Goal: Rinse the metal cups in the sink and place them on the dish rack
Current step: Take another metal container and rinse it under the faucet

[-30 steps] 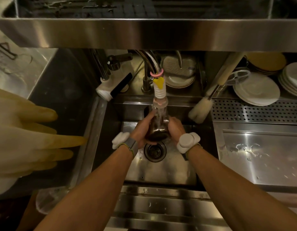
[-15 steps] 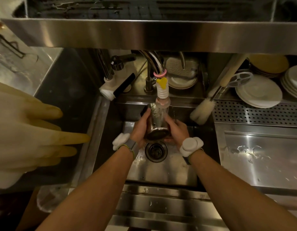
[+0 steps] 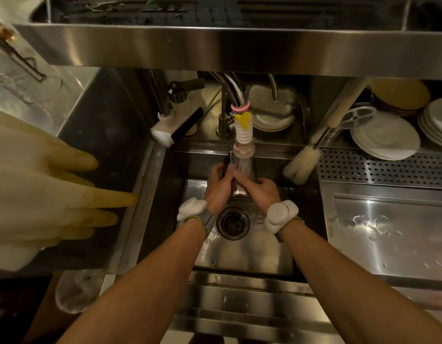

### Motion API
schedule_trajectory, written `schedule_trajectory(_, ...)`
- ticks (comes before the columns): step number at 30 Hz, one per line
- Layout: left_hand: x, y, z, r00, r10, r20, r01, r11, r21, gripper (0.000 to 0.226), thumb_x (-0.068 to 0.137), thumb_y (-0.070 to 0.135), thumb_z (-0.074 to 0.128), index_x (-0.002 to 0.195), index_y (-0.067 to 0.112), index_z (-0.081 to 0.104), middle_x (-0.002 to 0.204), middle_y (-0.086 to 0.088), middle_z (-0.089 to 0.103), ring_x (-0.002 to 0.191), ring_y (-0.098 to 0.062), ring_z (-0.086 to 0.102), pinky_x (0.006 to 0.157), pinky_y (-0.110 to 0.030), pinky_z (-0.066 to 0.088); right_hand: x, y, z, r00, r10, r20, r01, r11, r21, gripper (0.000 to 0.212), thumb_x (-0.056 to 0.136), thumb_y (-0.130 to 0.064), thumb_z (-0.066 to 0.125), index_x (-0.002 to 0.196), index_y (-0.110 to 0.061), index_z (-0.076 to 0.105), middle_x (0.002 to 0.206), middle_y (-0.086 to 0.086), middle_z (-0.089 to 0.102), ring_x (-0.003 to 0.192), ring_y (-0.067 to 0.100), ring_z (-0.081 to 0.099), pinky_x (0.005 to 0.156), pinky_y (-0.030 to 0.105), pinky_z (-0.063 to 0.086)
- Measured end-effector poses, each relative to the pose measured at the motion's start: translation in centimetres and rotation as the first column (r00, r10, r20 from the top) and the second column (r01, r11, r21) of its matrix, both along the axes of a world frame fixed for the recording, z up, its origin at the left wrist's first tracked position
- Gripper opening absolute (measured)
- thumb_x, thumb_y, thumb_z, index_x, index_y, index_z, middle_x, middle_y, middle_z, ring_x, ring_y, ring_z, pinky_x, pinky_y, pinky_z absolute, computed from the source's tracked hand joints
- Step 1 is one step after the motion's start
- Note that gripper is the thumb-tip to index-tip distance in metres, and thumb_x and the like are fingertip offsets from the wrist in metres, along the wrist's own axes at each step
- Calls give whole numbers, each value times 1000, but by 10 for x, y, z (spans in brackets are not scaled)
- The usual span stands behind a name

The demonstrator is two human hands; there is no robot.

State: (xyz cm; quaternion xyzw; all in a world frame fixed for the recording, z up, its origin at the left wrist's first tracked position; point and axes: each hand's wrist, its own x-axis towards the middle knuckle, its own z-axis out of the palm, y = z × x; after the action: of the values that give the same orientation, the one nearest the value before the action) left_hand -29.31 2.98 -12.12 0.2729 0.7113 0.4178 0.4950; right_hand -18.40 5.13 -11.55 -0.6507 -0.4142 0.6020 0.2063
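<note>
Two forearms reach over the sink [image 3: 252, 256]. Just past the drain [image 3: 232, 222], the left hand [image 3: 218, 188] holds the metal cup [image 3: 237, 191], fingers curled round its left side. The right hand [image 3: 263, 192] wraps its fingers across the cup's front. Compared with a second ago, the right fingers have slid from the cup's side over its face, and spray from the tap nozzle [image 3: 243, 151] now fans wide onto it. Rinsing is judged to be under way. The cup has yet to reach the perforated drainer [image 3: 376, 167] at far right, below the plates [image 3: 385, 139].
</note>
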Motion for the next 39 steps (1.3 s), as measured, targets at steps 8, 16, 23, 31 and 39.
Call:
schedule_trajectory(8,-18,-4,-4,993,119,23,-120,991,54,41,102,30,35,115,7,66,109,-14,68,101,-29,63,85,-36,49,-2,-3,1,983,145,-116,-154,986,-71,77,61,-31,86,127,-14,51,116,6,65,86,16,66,64,25,54)
schedule_trajectory(16,-34,-6,-9,979,63,-193,-89,988,-124,50,99,42,37,115,4,64,120,-22,64,111,-38,60,99,-49,46,-9,8,3,991,81,-108,-78,996,40,86,68,-23,84,138,-7,36,123,5,58,97,17,58,77,24,48)
schedule_trajectory(23,-34,-8,-9,988,-10,-155,-15,987,-158,54,95,53,37,115,10,63,122,-17,64,113,-35,59,103,-47,44,17,8,-6,999,32,-43,-31,999,13,74,71,-23,81,133,-9,44,121,7,61,100,22,60,82,30,48)
schedule_trajectory(31,-40,-11,-9,983,3,-185,-33,986,-162,52,97,49,37,116,8,63,124,-17,63,117,-34,57,104,-49,43,8,5,-2,984,179,-9,-179,983,43,73,68,-25,82,132,-14,49,120,4,62,102,21,61,83,33,52)
schedule_trajectory(39,-31,-13,-2,997,11,71,6,971,-239,60,92,63,33,126,19,55,120,-7,63,106,-25,61,83,-38,49,-11,5,3,965,85,-247,-104,992,-66,80,74,-22,76,139,-10,31,119,14,59,92,27,65,68,37,57)
